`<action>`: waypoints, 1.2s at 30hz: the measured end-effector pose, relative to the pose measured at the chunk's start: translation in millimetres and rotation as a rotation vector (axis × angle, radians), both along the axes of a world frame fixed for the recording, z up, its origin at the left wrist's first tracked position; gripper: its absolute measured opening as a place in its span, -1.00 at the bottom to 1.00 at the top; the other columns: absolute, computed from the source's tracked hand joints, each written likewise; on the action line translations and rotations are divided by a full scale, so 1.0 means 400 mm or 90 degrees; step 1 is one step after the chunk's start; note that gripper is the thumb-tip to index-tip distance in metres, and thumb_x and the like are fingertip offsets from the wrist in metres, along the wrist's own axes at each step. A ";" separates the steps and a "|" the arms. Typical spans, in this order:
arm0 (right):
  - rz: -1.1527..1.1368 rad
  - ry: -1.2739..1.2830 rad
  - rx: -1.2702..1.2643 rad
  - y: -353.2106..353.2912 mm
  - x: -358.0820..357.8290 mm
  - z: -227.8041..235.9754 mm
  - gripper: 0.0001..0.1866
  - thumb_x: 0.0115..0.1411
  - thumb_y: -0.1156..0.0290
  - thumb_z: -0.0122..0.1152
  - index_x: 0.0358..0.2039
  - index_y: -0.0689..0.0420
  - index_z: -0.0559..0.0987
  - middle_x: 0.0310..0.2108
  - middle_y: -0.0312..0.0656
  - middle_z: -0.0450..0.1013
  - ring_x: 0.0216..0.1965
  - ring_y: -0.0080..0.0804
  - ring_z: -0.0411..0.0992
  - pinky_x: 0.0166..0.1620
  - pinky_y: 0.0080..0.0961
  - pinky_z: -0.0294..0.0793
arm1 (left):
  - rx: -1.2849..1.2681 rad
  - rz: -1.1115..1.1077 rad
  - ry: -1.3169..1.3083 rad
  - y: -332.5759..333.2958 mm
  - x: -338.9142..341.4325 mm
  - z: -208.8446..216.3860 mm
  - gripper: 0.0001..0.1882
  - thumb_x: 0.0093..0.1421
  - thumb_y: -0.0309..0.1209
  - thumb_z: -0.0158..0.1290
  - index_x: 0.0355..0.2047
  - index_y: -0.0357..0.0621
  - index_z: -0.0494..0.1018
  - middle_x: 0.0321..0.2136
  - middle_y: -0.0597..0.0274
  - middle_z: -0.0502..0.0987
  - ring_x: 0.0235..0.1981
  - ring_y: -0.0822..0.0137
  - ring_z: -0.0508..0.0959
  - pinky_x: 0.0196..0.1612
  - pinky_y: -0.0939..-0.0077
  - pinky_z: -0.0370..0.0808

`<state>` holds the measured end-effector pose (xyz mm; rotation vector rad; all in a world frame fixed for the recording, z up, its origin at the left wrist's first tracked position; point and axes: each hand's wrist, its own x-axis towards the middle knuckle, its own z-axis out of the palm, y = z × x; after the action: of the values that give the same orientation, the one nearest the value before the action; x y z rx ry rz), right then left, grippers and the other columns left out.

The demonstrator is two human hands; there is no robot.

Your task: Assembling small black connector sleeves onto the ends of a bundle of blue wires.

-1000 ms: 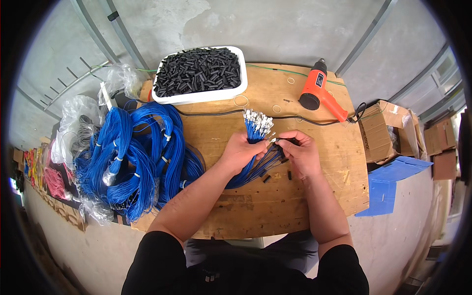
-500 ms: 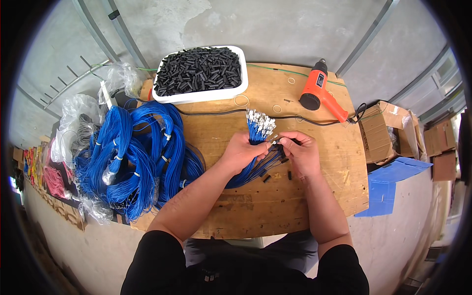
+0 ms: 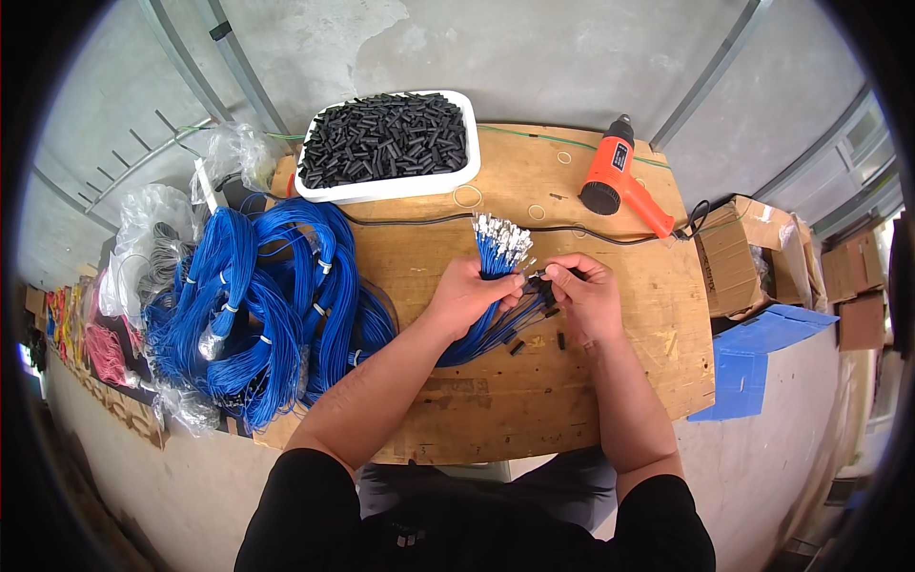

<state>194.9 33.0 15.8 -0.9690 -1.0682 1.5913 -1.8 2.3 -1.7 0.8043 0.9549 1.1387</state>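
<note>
My left hand (image 3: 461, 299) is closed round a bundle of blue wires (image 3: 492, 259), whose metal-and-whitish terminals (image 3: 502, 238) fan out above the fist. Just right of it, my right hand (image 3: 588, 296) pinches a small black sleeve (image 3: 539, 275) between thumb and forefinger, and a terminal tip shows beside it. The fingers partly cover the sleeve, and I cannot make out how far it sits on the wire. Under the hands, more wires with dark ends trail over the wooden table (image 3: 457, 410). Two loose black sleeves (image 3: 517, 347) lie close by.
A white tub (image 3: 474, 162) full of black sleeves stands at the back. Thick coils of blue wire (image 3: 257, 315) cover the left side. An orange heat gun (image 3: 618, 176) lies back right, its black cord (image 3: 410, 220) crossing the table. Cardboard boxes (image 3: 734, 262) stand on the right.
Both hands stay almost in place. The bundle's terminals have shifted slightly left, and the tip at my right fingers has turned a little.
</note>
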 end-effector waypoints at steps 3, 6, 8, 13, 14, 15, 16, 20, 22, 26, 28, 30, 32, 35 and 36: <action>0.022 0.032 -0.039 0.003 0.005 0.008 -0.84 0.25 0.48 0.28 -0.21 0.29 0.60 -0.43 -0.26 0.54 -0.55 -0.68 0.27 -0.53 -0.76 0.17 | 0.008 0.004 0.004 0.001 -0.002 -0.005 -0.85 0.21 -0.50 0.21 -0.27 -0.34 0.54 -0.43 0.16 0.59 -0.48 0.43 0.55 -0.38 0.58 0.51; 0.069 0.120 -0.117 0.013 0.019 0.010 -0.79 0.29 0.40 0.24 -0.19 0.31 0.58 -0.42 -0.22 0.55 -0.58 -0.67 0.24 -0.56 -0.75 0.12 | 0.031 0.000 -0.004 0.002 -0.001 -0.009 -0.86 0.20 -0.50 0.21 -0.27 -0.33 0.54 -0.44 0.17 0.59 -0.48 0.44 0.55 -0.38 0.58 0.51; 0.092 0.143 -0.138 0.020 0.027 -0.005 -0.78 0.32 0.37 0.20 -0.20 0.31 0.57 -0.41 -0.20 0.55 -0.59 -0.67 0.22 -0.58 -0.75 0.08 | 0.035 0.001 0.006 0.002 0.001 -0.005 -0.86 0.19 -0.51 0.22 -0.28 -0.33 0.53 -0.45 0.18 0.59 -0.49 0.45 0.55 -0.38 0.60 0.51; 0.119 0.152 -0.154 0.024 0.030 -0.019 -0.80 0.32 0.38 0.20 -0.22 0.29 0.57 -0.42 -0.21 0.53 -0.60 -0.67 0.21 -0.60 -0.76 0.07 | 0.047 -0.004 0.014 0.002 0.005 -0.006 -0.85 0.18 -0.52 0.23 -0.28 -0.33 0.53 -0.45 0.18 0.59 -0.48 0.46 0.55 -0.37 0.60 0.51; 0.127 0.155 -0.155 0.023 0.027 -0.021 -0.80 0.32 0.39 0.21 -0.22 0.30 0.56 -0.41 -0.21 0.53 -0.60 -0.67 0.21 -0.60 -0.76 0.07 | 0.050 -0.005 0.014 0.001 0.004 -0.007 -0.85 0.18 -0.52 0.23 -0.28 -0.33 0.53 -0.45 0.18 0.59 -0.48 0.46 0.56 -0.37 0.60 0.51; 0.127 0.156 -0.155 0.021 0.022 -0.021 -0.80 0.32 0.39 0.21 -0.22 0.30 0.56 -0.41 -0.21 0.53 -0.60 -0.67 0.21 -0.60 -0.76 0.07 | 0.050 -0.005 0.015 0.001 0.003 -0.006 -0.85 0.18 -0.52 0.23 -0.28 -0.33 0.53 -0.45 0.18 0.59 -0.48 0.46 0.56 -0.37 0.60 0.51; 0.127 0.152 -0.166 0.019 0.018 -0.021 -0.80 0.32 0.39 0.21 -0.22 0.29 0.56 -0.42 -0.22 0.53 -0.61 -0.67 0.20 -0.60 -0.76 0.08 | 0.048 -0.007 0.019 0.001 0.001 -0.006 -0.85 0.18 -0.52 0.23 -0.28 -0.32 0.53 -0.45 0.19 0.59 -0.48 0.46 0.56 -0.37 0.60 0.52; 0.122 0.161 -0.179 0.018 0.018 -0.010 -0.82 0.31 0.39 0.21 -0.23 0.27 0.56 -0.42 -0.22 0.52 -0.62 -0.67 0.19 -0.59 -0.76 0.09 | 0.032 -0.006 0.008 0.003 0.003 -0.008 -0.86 0.18 -0.52 0.23 -0.29 -0.32 0.53 -0.46 0.19 0.59 -0.49 0.47 0.56 -0.38 0.61 0.52; 0.121 0.155 -0.173 0.018 0.019 -0.015 -0.82 0.31 0.39 0.22 -0.24 0.27 0.56 -0.42 -0.22 0.52 -0.61 -0.68 0.19 -0.59 -0.76 0.09 | 0.027 -0.003 0.017 0.002 0.004 -0.005 -0.86 0.18 -0.52 0.23 -0.30 -0.32 0.53 -0.46 0.20 0.59 -0.49 0.47 0.56 -0.39 0.62 0.52; 0.129 0.137 -0.160 0.017 0.019 -0.021 -0.83 0.30 0.38 0.24 -0.25 0.25 0.56 -0.43 -0.23 0.53 -0.61 -0.68 0.20 -0.58 -0.76 0.10 | 0.025 -0.005 0.030 0.000 0.005 0.000 -0.86 0.16 -0.52 0.25 -0.31 -0.33 0.54 -0.46 0.19 0.60 -0.49 0.48 0.55 -0.40 0.63 0.51; 0.126 0.127 -0.158 0.016 0.017 -0.020 -0.83 0.30 0.39 0.24 -0.26 0.25 0.56 -0.43 -0.23 0.53 -0.61 -0.69 0.21 -0.58 -0.77 0.10 | 0.025 -0.005 0.029 0.000 0.006 0.000 -0.85 0.16 -0.52 0.26 -0.31 -0.33 0.54 -0.47 0.19 0.60 -0.49 0.47 0.55 -0.39 0.62 0.51; 0.123 0.117 -0.155 0.016 0.016 -0.020 -0.84 0.29 0.40 0.25 -0.26 0.25 0.56 -0.44 -0.23 0.53 -0.61 -0.69 0.21 -0.58 -0.77 0.10 | 0.025 -0.005 0.028 0.000 0.004 -0.005 -0.85 0.16 -0.52 0.26 -0.31 -0.33 0.54 -0.47 0.19 0.60 -0.49 0.47 0.55 -0.39 0.61 0.51; 0.084 0.107 -0.143 0.018 0.018 -0.016 -0.85 0.28 0.42 0.26 -0.26 0.25 0.57 -0.44 -0.24 0.53 -0.60 -0.70 0.23 -0.57 -0.78 0.11 | 0.064 -0.012 0.009 0.002 0.003 -0.009 -0.85 0.15 -0.52 0.27 -0.29 -0.32 0.56 -0.46 0.23 0.60 -0.47 0.49 0.55 -0.37 0.62 0.50; 0.034 0.086 -0.112 0.022 0.029 -0.001 -0.86 0.26 0.44 0.28 -0.26 0.25 0.58 -0.44 -0.24 0.53 -0.59 -0.70 0.26 -0.57 -0.78 0.12 | 0.047 0.022 0.061 -0.003 0.008 0.002 -0.85 0.15 -0.54 0.27 -0.28 -0.31 0.58 -0.43 0.28 0.60 -0.44 0.53 0.54 -0.34 0.63 0.49; 0.034 0.086 -0.112 0.022 0.030 0.000 -0.86 0.26 0.44 0.28 -0.26 0.25 0.58 -0.44 -0.24 0.53 -0.59 -0.70 0.26 -0.57 -0.78 0.12 | 0.047 0.023 0.062 -0.003 0.009 -0.002 -0.85 0.15 -0.54 0.27 -0.28 -0.31 0.58 -0.43 0.28 0.60 -0.44 0.53 0.54 -0.34 0.63 0.49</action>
<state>206.9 41.7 15.7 -0.9392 -0.8790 1.7914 1.7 0.9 -2.3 0.9118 1.0156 1.1804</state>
